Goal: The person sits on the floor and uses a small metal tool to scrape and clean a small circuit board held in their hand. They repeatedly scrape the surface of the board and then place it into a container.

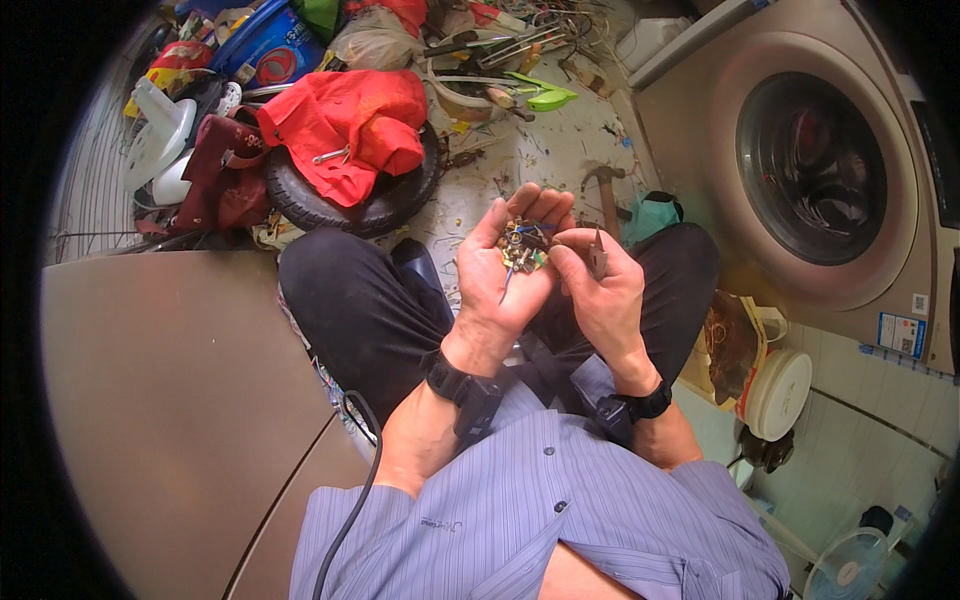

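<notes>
My left hand (492, 280) is cupped palm up over my lap and holds a pile of small mixed parts (524, 246). Bits of wire and tiny yellow, green, blue and metallic pieces show in the heap; most are too small to name. Against the pile's right side, the thumb and fingertips of my right hand (612, 298) are pinched together. Metal plier jaws (598, 256) stick up from this same hand, while the pliers' handles are hidden in the palm. Whether the fingertips also pinch a piece cannot be made out.
A washing machine (690, 140) stands at the right. Between it and my hands lies a hammer (606, 196). Ahead left, red fabric (345, 125) rests on a black tyre (405, 200). Tools and scraps litter the floor (560, 125). A white-lidded bucket (782, 395) is at the lower right.
</notes>
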A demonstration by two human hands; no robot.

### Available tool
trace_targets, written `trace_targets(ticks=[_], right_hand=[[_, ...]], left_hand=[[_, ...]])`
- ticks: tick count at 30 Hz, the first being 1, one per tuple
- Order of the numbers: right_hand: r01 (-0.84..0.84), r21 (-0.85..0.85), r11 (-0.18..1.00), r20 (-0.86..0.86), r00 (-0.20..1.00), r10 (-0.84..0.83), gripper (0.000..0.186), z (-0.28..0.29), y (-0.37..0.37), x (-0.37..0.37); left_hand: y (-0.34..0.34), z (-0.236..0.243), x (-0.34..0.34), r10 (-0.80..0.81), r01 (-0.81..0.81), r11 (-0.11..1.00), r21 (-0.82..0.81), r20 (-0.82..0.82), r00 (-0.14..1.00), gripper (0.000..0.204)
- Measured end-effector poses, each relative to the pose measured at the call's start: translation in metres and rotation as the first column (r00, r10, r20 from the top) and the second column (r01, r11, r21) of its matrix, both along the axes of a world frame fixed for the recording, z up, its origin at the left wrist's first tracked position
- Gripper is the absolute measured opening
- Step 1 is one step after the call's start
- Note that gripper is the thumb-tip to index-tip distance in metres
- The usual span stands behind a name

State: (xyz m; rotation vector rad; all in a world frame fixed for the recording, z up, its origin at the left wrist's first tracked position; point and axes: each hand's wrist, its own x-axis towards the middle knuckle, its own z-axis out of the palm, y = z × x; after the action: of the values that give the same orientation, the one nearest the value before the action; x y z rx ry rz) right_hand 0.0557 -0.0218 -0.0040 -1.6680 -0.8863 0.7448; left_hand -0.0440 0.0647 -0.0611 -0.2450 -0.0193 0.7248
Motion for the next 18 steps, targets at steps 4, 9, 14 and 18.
trace_targets(ticks=[4,9,14,18], right_hand=[[0.003,0.044,0.999,0.002,1.0,-0.003,0.015,-0.0031,-0.0006,-0.002],[0.034,0.101,0.994,-0.133,0.991,-0.02,0.013,-0.0011,-0.0036,-0.003],[0.029,0.072,0.997,-0.081,0.996,-0.023,0.016,-0.0018,-0.0035,-0.0029],[-0.011,-0.006,1.0,0.109,0.994,0.012,0.024,0.002,-0.0027,-0.0014]], left_hand=[[0.0005,0.0016,-0.0011,0.01,-0.011,0.999,-0.038,-0.014,1.0,0.036],[0.0,0.0024,-0.0018,-0.004,0.004,0.999,-0.047,0.007,1.0,0.036],[-0.0017,-0.0022,-0.0006,0.004,-0.004,1.0,-0.024,0.002,1.0,0.035],[-0.0028,-0.0057,-0.0005,-0.002,0.002,1.0,-0.013,0.003,1.0,0.036]])
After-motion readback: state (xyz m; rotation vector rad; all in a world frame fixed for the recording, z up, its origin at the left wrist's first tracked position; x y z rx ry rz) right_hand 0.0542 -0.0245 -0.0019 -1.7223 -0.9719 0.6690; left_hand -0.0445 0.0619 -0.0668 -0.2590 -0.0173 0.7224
